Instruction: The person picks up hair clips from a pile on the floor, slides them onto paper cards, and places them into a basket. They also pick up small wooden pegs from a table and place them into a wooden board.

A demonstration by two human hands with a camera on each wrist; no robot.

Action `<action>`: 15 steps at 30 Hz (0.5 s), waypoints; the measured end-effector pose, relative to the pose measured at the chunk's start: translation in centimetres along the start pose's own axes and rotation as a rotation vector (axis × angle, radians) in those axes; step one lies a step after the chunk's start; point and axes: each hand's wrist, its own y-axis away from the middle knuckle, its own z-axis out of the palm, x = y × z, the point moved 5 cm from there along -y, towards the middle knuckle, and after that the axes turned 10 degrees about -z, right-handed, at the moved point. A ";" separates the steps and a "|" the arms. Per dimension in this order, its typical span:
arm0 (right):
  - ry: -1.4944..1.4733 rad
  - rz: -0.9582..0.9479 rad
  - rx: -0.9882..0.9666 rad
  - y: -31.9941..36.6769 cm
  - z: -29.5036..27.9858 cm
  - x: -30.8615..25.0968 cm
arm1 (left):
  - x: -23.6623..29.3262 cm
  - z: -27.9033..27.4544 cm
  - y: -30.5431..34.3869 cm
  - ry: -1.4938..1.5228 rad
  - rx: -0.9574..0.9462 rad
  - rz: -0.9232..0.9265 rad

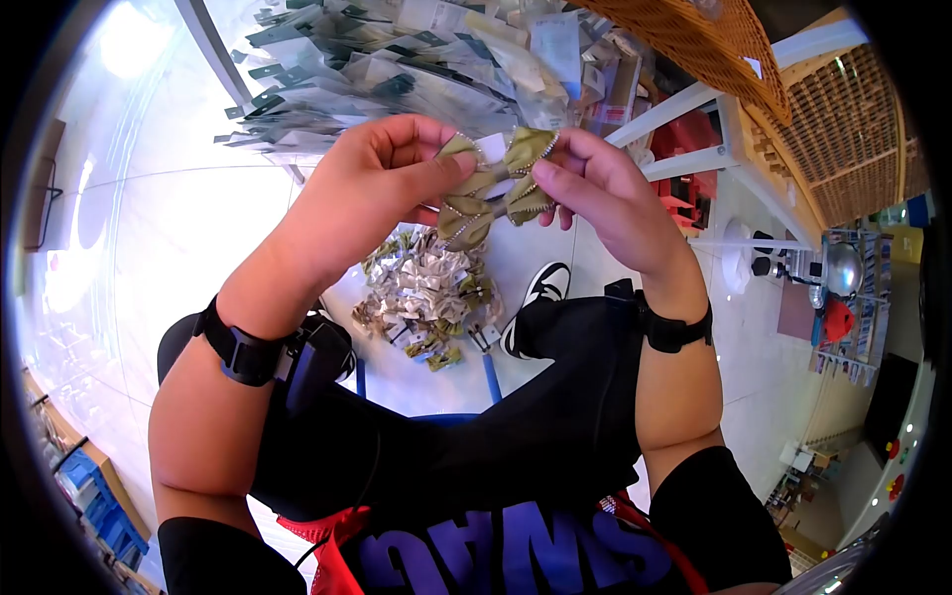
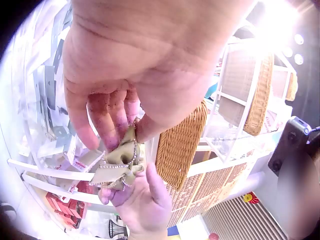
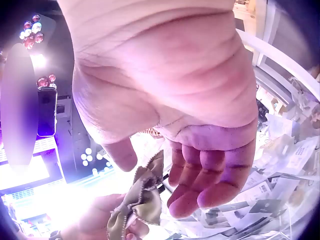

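Observation:
Two olive-green bows with beaded edges, one above the other, are held up between both hands in the head view; the upper bow (image 1: 529, 151) has a pale card behind it. The left hand (image 1: 367, 188) pinches the bows' left side between thumb and fingers. On the right side, the right hand (image 1: 620, 203) pinches them the same way. In the left wrist view the green fabric (image 2: 120, 157) lies between both hands' fingertips. The right wrist view shows the bow (image 3: 142, 200) beside the right thumb, its fingers curled behind.
A pile of cream and green bows (image 1: 426, 293) lies below the hands, between the person's shoes (image 1: 542, 297). Many plastic-wrapped packets (image 1: 397, 74) fill the space beyond the hands. Wicker baskets (image 1: 843, 139) and a white frame stand at the right.

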 end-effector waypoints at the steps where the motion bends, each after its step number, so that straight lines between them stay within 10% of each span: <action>1: -0.010 -0.001 0.029 -0.1 0.1 0.3 | 0.0 -0.1 -0.1 0.000 -0.001 -0.007; 15: 0.842 0.251 -0.059 0.7 -0.7 4.4 | -11.1 0.8 -7.1 -0.847 -0.234 -0.321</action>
